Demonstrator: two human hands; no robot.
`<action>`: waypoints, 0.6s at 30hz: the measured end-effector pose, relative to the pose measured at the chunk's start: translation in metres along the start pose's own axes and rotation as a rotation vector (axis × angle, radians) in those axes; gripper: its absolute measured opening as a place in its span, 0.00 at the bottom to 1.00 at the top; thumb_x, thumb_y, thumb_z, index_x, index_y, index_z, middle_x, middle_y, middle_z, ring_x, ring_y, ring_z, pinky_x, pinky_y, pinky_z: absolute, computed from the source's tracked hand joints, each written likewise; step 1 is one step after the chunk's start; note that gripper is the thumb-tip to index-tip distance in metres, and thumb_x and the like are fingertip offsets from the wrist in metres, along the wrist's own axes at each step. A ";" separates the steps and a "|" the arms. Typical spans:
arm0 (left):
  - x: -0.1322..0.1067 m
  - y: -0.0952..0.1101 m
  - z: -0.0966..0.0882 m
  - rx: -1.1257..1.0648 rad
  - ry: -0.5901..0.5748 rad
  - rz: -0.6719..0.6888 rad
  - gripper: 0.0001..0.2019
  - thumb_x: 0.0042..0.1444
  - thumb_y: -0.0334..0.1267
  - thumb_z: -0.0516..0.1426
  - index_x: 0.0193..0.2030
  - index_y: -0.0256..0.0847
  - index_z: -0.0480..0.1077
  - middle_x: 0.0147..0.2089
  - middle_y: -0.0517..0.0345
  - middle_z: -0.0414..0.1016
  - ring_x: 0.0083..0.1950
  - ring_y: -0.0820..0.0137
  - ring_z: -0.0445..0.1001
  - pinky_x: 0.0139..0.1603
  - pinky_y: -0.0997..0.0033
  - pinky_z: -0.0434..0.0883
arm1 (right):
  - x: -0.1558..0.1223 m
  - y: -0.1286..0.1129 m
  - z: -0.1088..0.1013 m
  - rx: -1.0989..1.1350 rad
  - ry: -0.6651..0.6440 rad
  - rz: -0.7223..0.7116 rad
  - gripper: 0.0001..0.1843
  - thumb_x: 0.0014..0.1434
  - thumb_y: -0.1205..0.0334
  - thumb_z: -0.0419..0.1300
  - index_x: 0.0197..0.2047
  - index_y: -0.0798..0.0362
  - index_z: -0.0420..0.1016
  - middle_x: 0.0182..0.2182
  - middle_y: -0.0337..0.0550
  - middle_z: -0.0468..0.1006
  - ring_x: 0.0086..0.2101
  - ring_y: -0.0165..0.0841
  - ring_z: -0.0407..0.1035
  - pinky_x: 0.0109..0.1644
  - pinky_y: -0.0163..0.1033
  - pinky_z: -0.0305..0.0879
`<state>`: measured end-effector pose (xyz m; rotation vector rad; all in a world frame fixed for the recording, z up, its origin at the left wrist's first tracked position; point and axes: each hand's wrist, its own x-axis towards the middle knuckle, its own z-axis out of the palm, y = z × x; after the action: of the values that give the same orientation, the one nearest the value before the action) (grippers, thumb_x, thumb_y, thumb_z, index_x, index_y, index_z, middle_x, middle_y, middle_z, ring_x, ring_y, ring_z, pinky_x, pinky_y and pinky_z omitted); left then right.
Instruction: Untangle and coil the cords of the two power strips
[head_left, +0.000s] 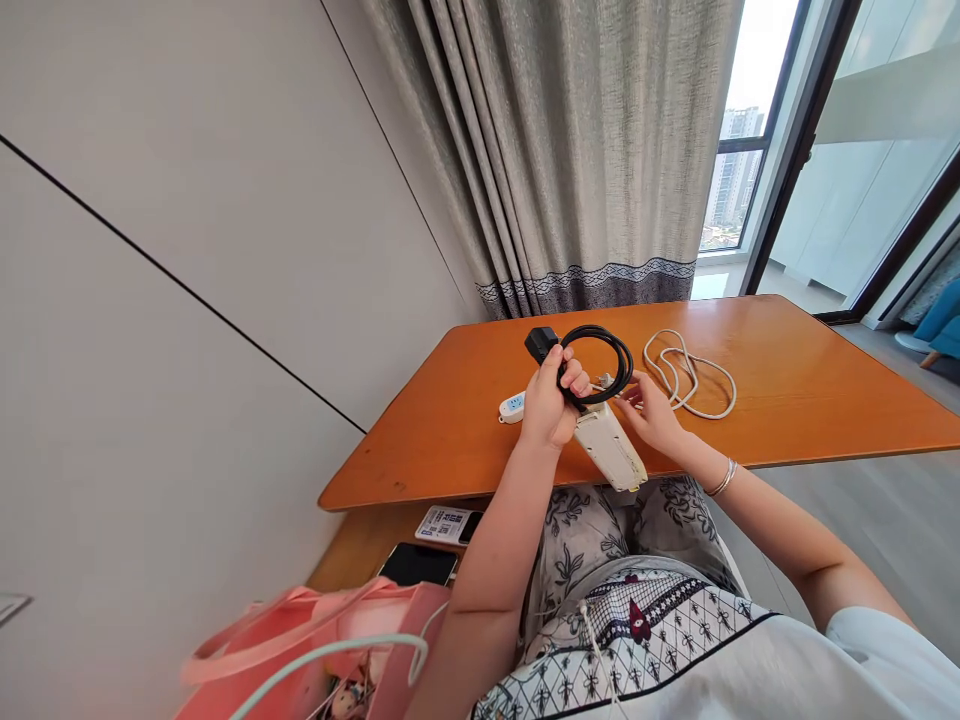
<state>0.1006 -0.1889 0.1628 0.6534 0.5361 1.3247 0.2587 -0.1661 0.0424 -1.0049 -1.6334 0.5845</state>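
My left hand (pixel 553 402) is closed around a black power cable just below its blocky black plug (pixel 540 343). The looped part of the black cable (pixel 611 335) stands up off the table to the right of that fist. At the loop's lower right edge, my right hand (pixel 651 412) has its curled fingers on the cable. Under the hands, an off-white oblong device (pixel 611 448) lies tilted across the table's front edge. Behind my left hand sits a white power strip (pixel 512 407), partly hidden.
A long white cord (pixel 701 362) lies loosely looped on the orange-brown table (pixel 427 410). Below the table's left end are a black-screened phone (pixel 418 565), a white printed item (pixel 442 524) and a pink bag (pixel 300 640). A grey curtain (pixel 600 150) hangs behind.
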 end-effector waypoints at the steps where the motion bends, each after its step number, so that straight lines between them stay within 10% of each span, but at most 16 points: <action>1: 0.001 0.000 0.000 -0.019 0.015 0.003 0.15 0.63 0.42 0.59 0.29 0.40 0.59 0.17 0.73 0.48 0.17 0.81 0.54 0.20 0.82 0.57 | -0.004 0.008 0.000 -0.104 -0.008 -0.082 0.23 0.61 0.52 0.59 0.57 0.52 0.68 0.49 0.54 0.75 0.42 0.37 0.73 0.51 0.50 0.71; 6: 0.008 -0.005 -0.001 -0.018 0.124 0.058 0.14 0.61 0.42 0.60 0.30 0.40 0.61 0.18 0.72 0.54 0.19 0.81 0.60 0.23 0.83 0.61 | -0.008 0.015 -0.011 -0.389 -0.207 -0.357 0.09 0.64 0.57 0.57 0.43 0.44 0.79 0.51 0.50 0.75 0.53 0.41 0.70 0.59 0.55 0.67; 11: 0.013 -0.009 -0.008 0.020 0.104 0.094 0.14 0.60 0.43 0.62 0.30 0.40 0.63 0.17 0.72 0.51 0.20 0.80 0.59 0.25 0.81 0.63 | -0.001 -0.019 -0.025 -0.446 -0.570 -0.461 0.15 0.68 0.59 0.54 0.50 0.34 0.79 0.50 0.41 0.80 0.54 0.36 0.70 0.63 0.51 0.61; 18: 0.021 -0.016 -0.025 0.272 -0.105 0.138 0.16 0.58 0.44 0.64 0.29 0.40 0.63 0.16 0.71 0.54 0.20 0.77 0.62 0.26 0.77 0.62 | -0.007 -0.038 -0.020 -0.424 -0.424 -0.523 0.18 0.70 0.55 0.48 0.49 0.45 0.78 0.53 0.47 0.80 0.51 0.37 0.70 0.55 0.48 0.61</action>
<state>0.0979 -0.1664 0.1337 0.9932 0.5999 1.3490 0.2659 -0.1944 0.0742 -0.7191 -2.3607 0.0918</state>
